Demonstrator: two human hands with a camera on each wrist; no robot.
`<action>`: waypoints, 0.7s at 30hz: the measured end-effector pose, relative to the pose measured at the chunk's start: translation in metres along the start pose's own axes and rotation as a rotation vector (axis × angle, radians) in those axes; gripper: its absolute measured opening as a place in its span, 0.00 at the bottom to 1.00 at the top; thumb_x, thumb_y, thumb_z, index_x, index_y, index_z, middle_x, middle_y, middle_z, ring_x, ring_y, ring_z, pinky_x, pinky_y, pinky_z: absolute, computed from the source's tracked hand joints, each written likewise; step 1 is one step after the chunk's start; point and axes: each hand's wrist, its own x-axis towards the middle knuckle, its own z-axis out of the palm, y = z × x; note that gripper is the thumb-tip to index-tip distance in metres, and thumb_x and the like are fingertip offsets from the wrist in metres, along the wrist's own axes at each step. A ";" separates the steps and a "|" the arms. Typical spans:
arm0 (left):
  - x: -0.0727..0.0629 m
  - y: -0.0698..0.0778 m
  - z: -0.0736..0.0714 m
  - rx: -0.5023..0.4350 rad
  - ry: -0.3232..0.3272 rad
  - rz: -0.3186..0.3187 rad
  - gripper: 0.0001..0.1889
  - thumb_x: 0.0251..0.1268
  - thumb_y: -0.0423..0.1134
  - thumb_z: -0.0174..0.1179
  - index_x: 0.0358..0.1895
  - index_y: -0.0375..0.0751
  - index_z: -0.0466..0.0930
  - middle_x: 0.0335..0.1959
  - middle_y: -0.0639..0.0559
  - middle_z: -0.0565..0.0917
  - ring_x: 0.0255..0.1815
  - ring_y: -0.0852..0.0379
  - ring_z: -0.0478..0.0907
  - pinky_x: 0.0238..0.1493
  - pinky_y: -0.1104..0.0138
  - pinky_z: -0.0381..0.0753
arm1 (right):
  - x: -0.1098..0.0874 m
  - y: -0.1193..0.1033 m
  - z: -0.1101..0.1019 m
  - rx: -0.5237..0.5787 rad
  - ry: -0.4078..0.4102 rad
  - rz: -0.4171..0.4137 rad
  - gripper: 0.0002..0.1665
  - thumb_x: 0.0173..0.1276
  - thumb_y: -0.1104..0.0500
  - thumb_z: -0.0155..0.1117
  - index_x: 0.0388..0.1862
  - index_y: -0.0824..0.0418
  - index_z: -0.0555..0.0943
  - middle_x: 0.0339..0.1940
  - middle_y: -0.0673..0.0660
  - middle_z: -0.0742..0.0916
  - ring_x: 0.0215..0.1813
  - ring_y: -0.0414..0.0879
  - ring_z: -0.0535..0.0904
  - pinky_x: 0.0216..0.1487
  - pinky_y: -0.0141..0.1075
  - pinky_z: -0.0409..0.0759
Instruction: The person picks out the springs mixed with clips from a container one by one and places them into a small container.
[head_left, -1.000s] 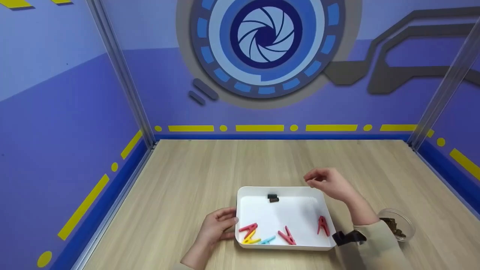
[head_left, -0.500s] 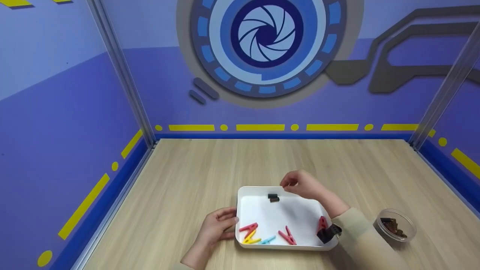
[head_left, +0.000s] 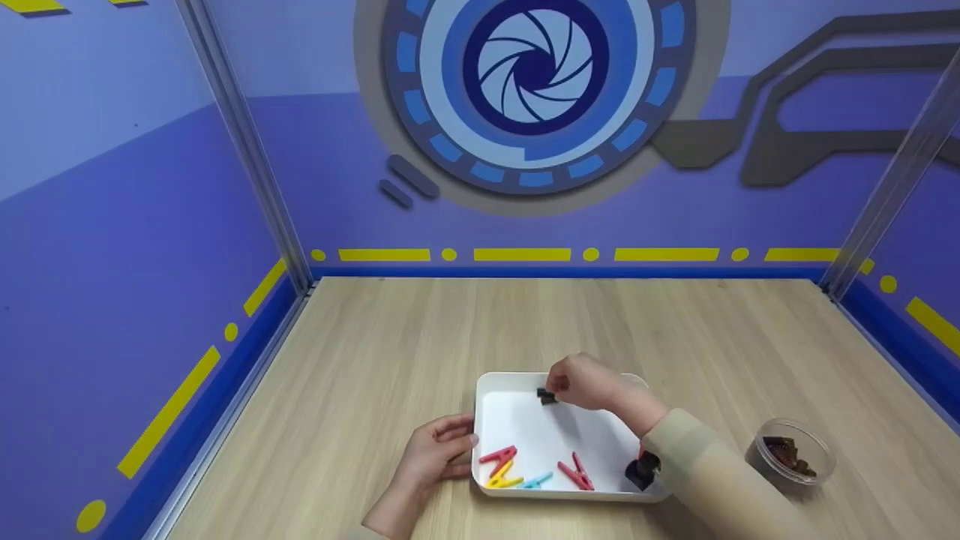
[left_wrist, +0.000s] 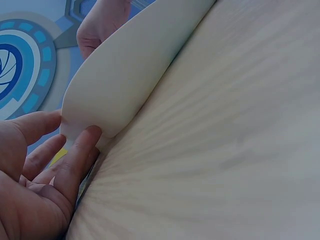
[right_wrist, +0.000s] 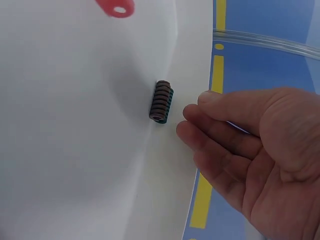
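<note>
A white rectangular tray [head_left: 517,429] stands on the wooden table. Two short dark coil springs [right_wrist: 161,102], one brown and one greenish-black, lie side by side against its far wall. My right hand [head_left: 589,382] is just above the tray's far side, beside the springs. In the right wrist view its fingers [right_wrist: 189,134] are loosely bent near the thumb, apart from the springs, with nothing between them. My left hand [head_left: 433,454] touches the tray's left wall from outside, its fingertips [left_wrist: 92,131] resting on the wall. The tray's near side holds red [head_left: 575,472], yellow [head_left: 504,475] and blue [head_left: 537,480] clothespins.
A clear round tub [head_left: 791,454] with several dark and brown springs stands right of the tray. A black wrist mount [head_left: 643,471] on my right sleeve hangs over the tray's near right corner, mostly covering another red clothespin. Purple-blue panels [head_left: 412,225] enclose the table's back and sides.
My right hand has moved left and down from the tray's far right corner to the springs. My left hand, the tray and its contents have stayed in place.
</note>
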 end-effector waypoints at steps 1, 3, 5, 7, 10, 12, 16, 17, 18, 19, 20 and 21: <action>0.000 0.000 0.000 0.001 -0.001 0.002 0.27 0.68 0.34 0.68 0.68 0.32 0.75 0.62 0.35 0.83 0.49 0.51 0.88 0.38 0.60 0.92 | 0.001 -0.001 0.001 -0.017 -0.004 -0.002 0.06 0.63 0.71 0.70 0.36 0.62 0.88 0.31 0.52 0.88 0.33 0.39 0.76 0.35 0.34 0.82; 0.001 -0.001 -0.001 0.002 -0.002 0.001 0.27 0.68 0.34 0.68 0.68 0.32 0.75 0.62 0.35 0.83 0.49 0.51 0.88 0.38 0.60 0.92 | 0.002 -0.002 0.003 -0.037 -0.014 -0.002 0.07 0.62 0.72 0.70 0.36 0.62 0.88 0.31 0.52 0.88 0.32 0.39 0.77 0.35 0.35 0.83; 0.001 -0.001 -0.001 0.005 -0.001 -0.002 0.27 0.68 0.34 0.68 0.68 0.33 0.75 0.62 0.35 0.84 0.49 0.51 0.89 0.38 0.60 0.92 | 0.003 -0.002 0.005 -0.058 -0.020 -0.005 0.07 0.61 0.72 0.71 0.36 0.63 0.88 0.30 0.52 0.88 0.32 0.39 0.77 0.35 0.35 0.83; 0.001 -0.001 -0.001 0.008 0.000 -0.002 0.27 0.68 0.34 0.68 0.68 0.33 0.75 0.62 0.36 0.84 0.49 0.51 0.89 0.39 0.59 0.92 | 0.004 -0.003 0.006 -0.075 -0.026 -0.010 0.07 0.61 0.72 0.72 0.36 0.63 0.88 0.31 0.53 0.89 0.32 0.39 0.77 0.36 0.35 0.83; 0.001 -0.001 -0.001 0.007 -0.001 -0.007 0.27 0.68 0.34 0.68 0.68 0.33 0.75 0.62 0.36 0.84 0.50 0.51 0.88 0.39 0.59 0.92 | 0.005 -0.004 0.009 -0.091 -0.028 -0.016 0.06 0.61 0.71 0.73 0.35 0.63 0.88 0.30 0.53 0.89 0.31 0.40 0.77 0.35 0.35 0.82; 0.001 -0.001 -0.001 0.004 -0.001 -0.009 0.27 0.68 0.34 0.68 0.69 0.33 0.75 0.62 0.35 0.84 0.50 0.50 0.88 0.39 0.59 0.92 | 0.006 -0.005 0.011 -0.087 -0.040 -0.002 0.06 0.61 0.71 0.73 0.35 0.62 0.88 0.30 0.52 0.88 0.31 0.41 0.76 0.35 0.36 0.83; 0.001 0.000 -0.001 0.005 0.001 -0.014 0.27 0.68 0.35 0.68 0.68 0.33 0.75 0.62 0.36 0.84 0.50 0.51 0.88 0.39 0.59 0.92 | 0.006 -0.009 0.016 -0.061 -0.096 0.075 0.06 0.62 0.69 0.74 0.36 0.60 0.88 0.30 0.51 0.87 0.32 0.43 0.76 0.39 0.39 0.86; 0.001 0.000 0.000 0.007 0.003 -0.017 0.27 0.67 0.35 0.68 0.68 0.34 0.76 0.62 0.36 0.84 0.50 0.51 0.88 0.39 0.59 0.92 | 0.006 -0.010 0.017 -0.058 -0.109 0.094 0.06 0.62 0.69 0.75 0.36 0.59 0.89 0.31 0.50 0.87 0.33 0.43 0.76 0.41 0.40 0.86; 0.001 0.000 0.000 0.007 0.006 -0.018 0.27 0.67 0.35 0.68 0.68 0.34 0.76 0.62 0.36 0.84 0.49 0.51 0.89 0.39 0.60 0.92 | 0.006 -0.010 0.018 -0.055 -0.118 0.110 0.07 0.62 0.68 0.76 0.36 0.59 0.89 0.31 0.50 0.87 0.33 0.43 0.76 0.42 0.40 0.87; 0.001 0.000 0.000 0.008 0.008 -0.019 0.27 0.67 0.35 0.69 0.68 0.34 0.76 0.62 0.36 0.84 0.49 0.51 0.89 0.39 0.60 0.92 | 0.006 -0.011 0.019 -0.055 -0.126 0.124 0.07 0.62 0.68 0.76 0.37 0.58 0.89 0.31 0.50 0.87 0.33 0.43 0.77 0.43 0.41 0.87; 0.000 0.001 0.000 0.010 0.011 -0.021 0.27 0.67 0.35 0.69 0.68 0.34 0.76 0.62 0.36 0.84 0.49 0.52 0.89 0.39 0.60 0.92 | 0.006 -0.011 0.019 -0.055 -0.129 0.131 0.07 0.61 0.67 0.77 0.36 0.58 0.89 0.31 0.50 0.88 0.33 0.43 0.77 0.43 0.41 0.87; 0.000 0.001 0.000 0.011 0.013 -0.020 0.27 0.67 0.35 0.69 0.68 0.34 0.76 0.62 0.36 0.84 0.49 0.52 0.89 0.38 0.60 0.92 | 0.006 -0.011 0.020 -0.059 -0.134 0.137 0.07 0.61 0.67 0.77 0.36 0.58 0.89 0.31 0.50 0.88 0.33 0.43 0.77 0.43 0.41 0.87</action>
